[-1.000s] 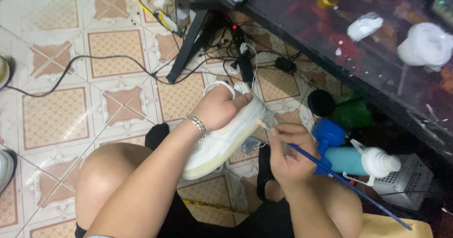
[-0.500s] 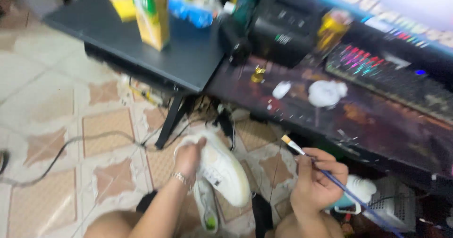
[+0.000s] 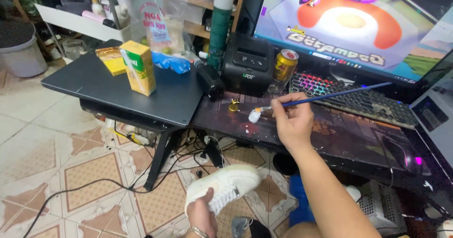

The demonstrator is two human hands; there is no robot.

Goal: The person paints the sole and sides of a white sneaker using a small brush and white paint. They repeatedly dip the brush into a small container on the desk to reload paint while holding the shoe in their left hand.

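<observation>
Left hand (image 3: 202, 215) cut off at bottom edge, white shoe (image 3: 222, 188) heel hidden inside it, monitor (image 3: 349, 25) cropped above keyboard (image 3: 349, 94)

The shoe (image 3: 225, 187) in my left hand (image 3: 202, 215) looks like smooth white leather or a leather-like synthetic, matt, with a rubbery sole. The paintbrush (image 3: 330, 95) in my right hand (image 3: 292, 120) has a glossy blue handle and a pale bristle tip. The desk mat (image 3: 344, 139) appears soft and matt. The side table (image 3: 118, 89) is dark and smooth with a slight sheen. The can (image 3: 285, 64) is shiny metal. The carton (image 3: 138, 67) is coated paperboard. The floor tiles (image 3: 52, 153) are glazed and glossy.
</observation>
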